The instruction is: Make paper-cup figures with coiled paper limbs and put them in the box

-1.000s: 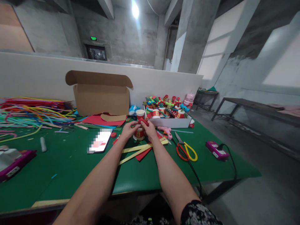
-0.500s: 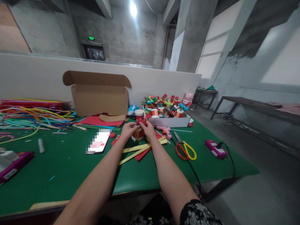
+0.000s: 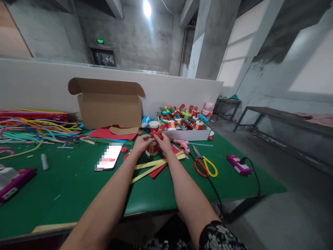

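Both hands meet over the middle of the green table. Pinched in the fingers of my right hand (image 3: 164,143) is a small red craft piece (image 3: 156,134), with a folded paper strip and a round red end standing up from it. My left hand (image 3: 142,143) has its fingers closed at the left side of the same piece, partly hiding it. Just below the fingers stands a red and white paper cup (image 3: 152,150); whether the piece touches it I cannot tell. Behind stands another paper cup (image 3: 154,125). Pale yellow paper strips (image 3: 148,166) and red paper (image 3: 157,171) lie in front.
A white box (image 3: 188,134) of finished-looking paper-cup crafts stands behind right. Right of my hands lie a pink glue gun (image 3: 182,144), scissors (image 3: 205,166) and a purple power socket (image 3: 238,164). At left are a phone (image 3: 108,158), coloured strips (image 3: 39,126) and a cardboard box (image 3: 110,109).
The red piece has tilted slightly, its round end shifting a little up and left. Both hands have stayed almost in place; the whole view has shifted slightly.
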`<state>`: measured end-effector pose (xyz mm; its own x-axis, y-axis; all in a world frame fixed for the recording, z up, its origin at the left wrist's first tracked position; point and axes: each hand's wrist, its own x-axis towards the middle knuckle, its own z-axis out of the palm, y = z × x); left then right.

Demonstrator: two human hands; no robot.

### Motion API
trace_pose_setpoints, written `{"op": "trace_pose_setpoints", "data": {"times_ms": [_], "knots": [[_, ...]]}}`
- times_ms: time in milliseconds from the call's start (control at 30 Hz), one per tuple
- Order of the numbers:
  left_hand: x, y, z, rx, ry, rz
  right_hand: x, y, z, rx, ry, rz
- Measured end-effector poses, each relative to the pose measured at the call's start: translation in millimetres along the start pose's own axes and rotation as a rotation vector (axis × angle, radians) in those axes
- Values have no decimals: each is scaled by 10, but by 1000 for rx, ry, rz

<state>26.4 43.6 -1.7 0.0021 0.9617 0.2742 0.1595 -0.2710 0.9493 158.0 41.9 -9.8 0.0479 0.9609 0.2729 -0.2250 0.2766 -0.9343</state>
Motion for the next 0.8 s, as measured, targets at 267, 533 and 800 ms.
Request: {"op": "trace_pose_setpoints", "data": {"times_ms": [267,533,800], "knots": [[18,64,-158,-153,-83,3,12,-106,-20,-72,13,-47],[0,109,-215,-274,-31,33,45,-137,-58,-59,20,-78],[8,83,-280,-272,43,71,53,-150,-100,-104,47,-74]]}}
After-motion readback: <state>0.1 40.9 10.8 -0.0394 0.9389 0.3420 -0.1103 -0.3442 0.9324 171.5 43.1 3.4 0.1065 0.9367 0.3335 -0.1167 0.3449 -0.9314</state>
